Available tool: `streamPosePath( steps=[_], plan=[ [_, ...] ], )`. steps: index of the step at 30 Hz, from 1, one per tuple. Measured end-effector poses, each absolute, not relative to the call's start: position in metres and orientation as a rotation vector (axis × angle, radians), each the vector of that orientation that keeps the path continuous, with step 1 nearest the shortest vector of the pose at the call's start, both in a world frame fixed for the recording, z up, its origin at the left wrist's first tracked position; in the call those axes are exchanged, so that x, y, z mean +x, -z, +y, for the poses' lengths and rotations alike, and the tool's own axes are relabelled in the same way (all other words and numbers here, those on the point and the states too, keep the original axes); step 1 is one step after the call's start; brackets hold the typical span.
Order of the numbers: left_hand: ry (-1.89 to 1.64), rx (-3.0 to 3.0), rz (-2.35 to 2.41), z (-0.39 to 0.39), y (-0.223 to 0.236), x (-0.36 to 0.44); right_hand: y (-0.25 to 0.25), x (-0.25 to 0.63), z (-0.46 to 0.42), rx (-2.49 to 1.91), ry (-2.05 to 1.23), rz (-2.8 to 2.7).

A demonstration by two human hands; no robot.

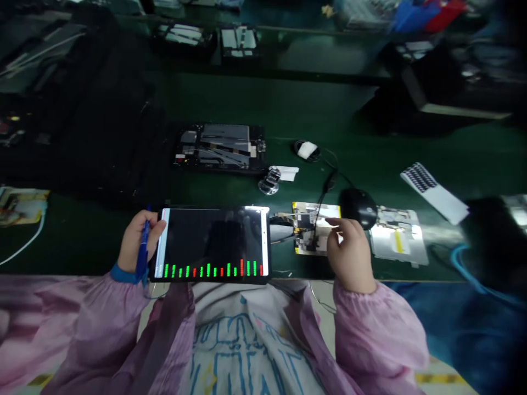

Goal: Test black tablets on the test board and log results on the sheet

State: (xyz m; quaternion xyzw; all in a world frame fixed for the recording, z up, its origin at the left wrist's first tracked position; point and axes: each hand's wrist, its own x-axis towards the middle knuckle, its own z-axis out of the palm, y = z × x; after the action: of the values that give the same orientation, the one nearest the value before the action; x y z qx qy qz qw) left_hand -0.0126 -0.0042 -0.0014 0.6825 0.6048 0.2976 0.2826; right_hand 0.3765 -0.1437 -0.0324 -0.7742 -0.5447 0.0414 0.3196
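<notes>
My left hand [135, 238] grips the left edge of a tablet [214, 241], thumb on its front. The lit screen is mostly black, with a row of green and red bars along the bottom. A blue pen [143, 247] is tucked upright in the same hand. To the tablet's right, my right hand [349, 252] is closed, fingers bent together over a yellow-edged battery pack with a circuit board [304, 219]. A thin, light strip runs from near its fingertips toward the tablet; whether they hold it is unclear. Ribbon cables [282, 230] lie between tablet and board.
An opened tablet body [222, 145] lies behind, near a small metal weight-like piece [269, 181]. A black mouse [359, 207], a coiled cable [307, 149], a silver battery plate [398, 238] and a label strip [434, 192] are to the right. A dark shelf [296, 55] runs along the back.
</notes>
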Motion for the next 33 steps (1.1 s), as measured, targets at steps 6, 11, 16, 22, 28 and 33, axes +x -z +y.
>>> streamPosePath(
  steps=[6,11,16,22,28,33],
  plan=[
    [-0.429,1.994,1.706,0.001,-0.030,-0.007,0.043,0.409,-0.145,-1.936,-0.428,-1.547],
    [-0.094,2.166,1.743,0.005,-0.056,0.001,0.034,0.415,-0.147,-1.834,-0.447,-1.582],
    [-0.142,2.477,1.555,-0.004,-0.077,0.033,0.030,0.450,-0.176,-2.096,-0.288,-1.242],
    [0.091,2.558,0.799,-0.024,-0.079,0.146,0.024,0.440,-0.182,-1.958,-0.352,-1.420],
    [0.204,2.591,0.617,-0.026,-0.035,0.238,0.025,0.398,-0.150,-1.719,-0.224,-1.756],
    [0.080,2.476,0.660,-0.027,-0.019,0.247,0.040,0.396,-0.146,-1.768,-0.182,-1.761]
  ],
)
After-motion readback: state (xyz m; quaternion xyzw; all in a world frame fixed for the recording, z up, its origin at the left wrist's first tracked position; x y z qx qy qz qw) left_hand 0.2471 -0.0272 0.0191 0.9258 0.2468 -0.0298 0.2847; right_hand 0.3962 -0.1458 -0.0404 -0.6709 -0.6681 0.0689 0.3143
